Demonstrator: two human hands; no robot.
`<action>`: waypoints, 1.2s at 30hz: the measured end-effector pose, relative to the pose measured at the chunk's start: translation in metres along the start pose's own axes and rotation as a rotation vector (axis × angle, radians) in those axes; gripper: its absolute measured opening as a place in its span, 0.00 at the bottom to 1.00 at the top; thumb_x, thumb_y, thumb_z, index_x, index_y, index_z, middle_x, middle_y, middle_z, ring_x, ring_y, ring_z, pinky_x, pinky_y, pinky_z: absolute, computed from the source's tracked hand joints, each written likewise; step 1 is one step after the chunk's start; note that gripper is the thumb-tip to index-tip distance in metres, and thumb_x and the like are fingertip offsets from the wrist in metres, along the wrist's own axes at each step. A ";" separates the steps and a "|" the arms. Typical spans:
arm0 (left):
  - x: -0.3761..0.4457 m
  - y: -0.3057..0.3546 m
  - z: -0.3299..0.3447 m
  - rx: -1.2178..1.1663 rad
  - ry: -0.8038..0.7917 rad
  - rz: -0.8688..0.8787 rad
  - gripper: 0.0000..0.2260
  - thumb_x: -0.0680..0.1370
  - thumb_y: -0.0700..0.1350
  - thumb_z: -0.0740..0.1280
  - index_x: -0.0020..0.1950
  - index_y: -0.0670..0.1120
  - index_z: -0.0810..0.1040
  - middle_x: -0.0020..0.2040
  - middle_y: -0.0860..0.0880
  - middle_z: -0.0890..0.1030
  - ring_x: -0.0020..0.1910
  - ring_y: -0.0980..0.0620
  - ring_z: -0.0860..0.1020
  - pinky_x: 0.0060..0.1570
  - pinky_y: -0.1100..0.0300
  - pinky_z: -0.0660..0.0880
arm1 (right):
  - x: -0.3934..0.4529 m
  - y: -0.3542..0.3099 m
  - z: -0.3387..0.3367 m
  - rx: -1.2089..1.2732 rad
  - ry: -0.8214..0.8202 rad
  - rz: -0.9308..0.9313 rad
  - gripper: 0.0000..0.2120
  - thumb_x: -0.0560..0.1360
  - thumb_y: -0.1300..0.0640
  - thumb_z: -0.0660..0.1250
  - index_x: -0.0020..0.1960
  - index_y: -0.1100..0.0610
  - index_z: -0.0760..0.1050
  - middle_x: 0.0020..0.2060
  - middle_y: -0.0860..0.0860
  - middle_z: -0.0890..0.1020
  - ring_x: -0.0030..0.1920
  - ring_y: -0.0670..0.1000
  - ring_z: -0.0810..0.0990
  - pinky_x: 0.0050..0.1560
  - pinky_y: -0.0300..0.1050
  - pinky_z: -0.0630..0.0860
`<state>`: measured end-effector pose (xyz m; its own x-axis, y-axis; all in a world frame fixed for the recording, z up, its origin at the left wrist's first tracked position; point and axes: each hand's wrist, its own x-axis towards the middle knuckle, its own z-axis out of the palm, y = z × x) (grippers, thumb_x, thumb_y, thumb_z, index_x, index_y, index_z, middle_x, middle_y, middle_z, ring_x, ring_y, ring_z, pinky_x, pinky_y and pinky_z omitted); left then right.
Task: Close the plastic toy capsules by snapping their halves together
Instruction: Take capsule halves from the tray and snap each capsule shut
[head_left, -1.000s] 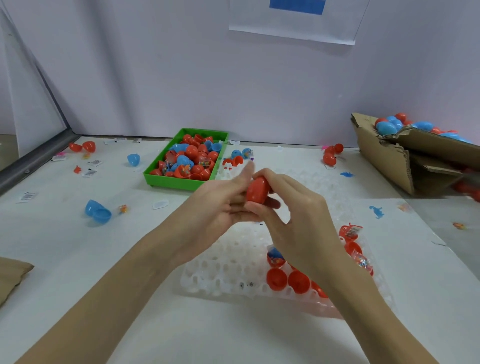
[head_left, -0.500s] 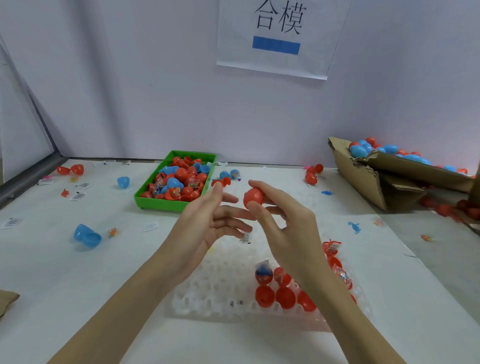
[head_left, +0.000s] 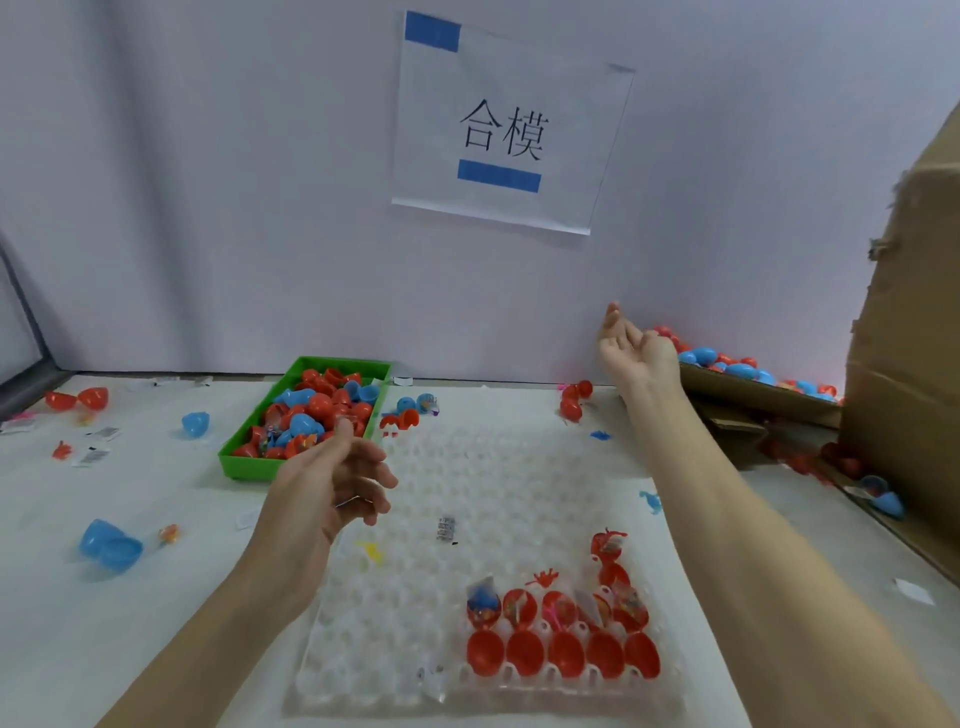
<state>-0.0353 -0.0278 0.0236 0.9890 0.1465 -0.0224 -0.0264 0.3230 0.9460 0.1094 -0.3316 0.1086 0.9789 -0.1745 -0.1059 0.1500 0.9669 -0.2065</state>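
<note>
The right hand (head_left: 635, 347) is stretched far out toward the low cardboard box (head_left: 753, 391) at the back right, palm up with fingers relaxed and spread, holding nothing that shows; it sits just at the near corner of the box, whose heap of closed red and blue capsules (head_left: 727, 364) is partly hidden behind the hand and behind a tall cardboard wall (head_left: 914, 364) cut off by the right edge. The left hand (head_left: 332, 488) hovers over the left side of the clear dimpled tray (head_left: 395, 623), fingers loosely curled and blurred, gripping nothing visible. In the tray's near right corner stand two rows of open red capsule halves (head_left: 563, 654); the front row looks empty, while the row behind carries small wrapped toys whose details are too small to read. A green bin (head_left: 244, 462) just beyond the left hand is filled with a jumble of red and blue halves, its near right corner covered by the fingers. Scattered over the white surface (head_left: 156, 597) lie an open blue capsule (head_left: 110, 545) at the left, another blue half (head_left: 196, 423) farther back, a red pair (head_left: 78, 399) near the left edge, and small paper slips. A paper sign (head_left: 506, 130) hangs on the wall.
</note>
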 end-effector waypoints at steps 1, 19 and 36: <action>0.001 0.000 -0.001 0.005 0.002 0.002 0.20 0.86 0.53 0.62 0.45 0.38 0.80 0.36 0.40 0.82 0.29 0.47 0.77 0.27 0.59 0.75 | -0.001 0.002 -0.003 -0.076 -0.010 0.003 0.23 0.88 0.53 0.52 0.78 0.65 0.62 0.66 0.61 0.78 0.53 0.53 0.82 0.51 0.42 0.82; -0.023 -0.014 0.006 0.938 -0.656 0.358 0.08 0.75 0.56 0.77 0.51 0.58 0.84 0.46 0.58 0.84 0.43 0.56 0.80 0.39 0.68 0.73 | -0.142 0.054 -0.080 -2.053 -0.789 -0.251 0.06 0.79 0.56 0.71 0.52 0.48 0.86 0.43 0.39 0.86 0.46 0.41 0.83 0.43 0.32 0.76; -0.034 -0.019 0.016 1.129 -0.757 0.611 0.05 0.76 0.51 0.77 0.51 0.55 0.88 0.48 0.58 0.84 0.54 0.57 0.78 0.56 0.55 0.76 | -0.136 0.045 -0.090 -2.160 -0.729 -0.269 0.08 0.82 0.54 0.66 0.52 0.48 0.85 0.39 0.39 0.85 0.44 0.38 0.82 0.43 0.28 0.75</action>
<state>-0.0657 -0.0535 0.0117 0.7155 -0.6333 0.2948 -0.6803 -0.5359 0.5000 -0.0293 -0.2814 0.0257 0.9122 0.3326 0.2391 0.4088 -0.7008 -0.5846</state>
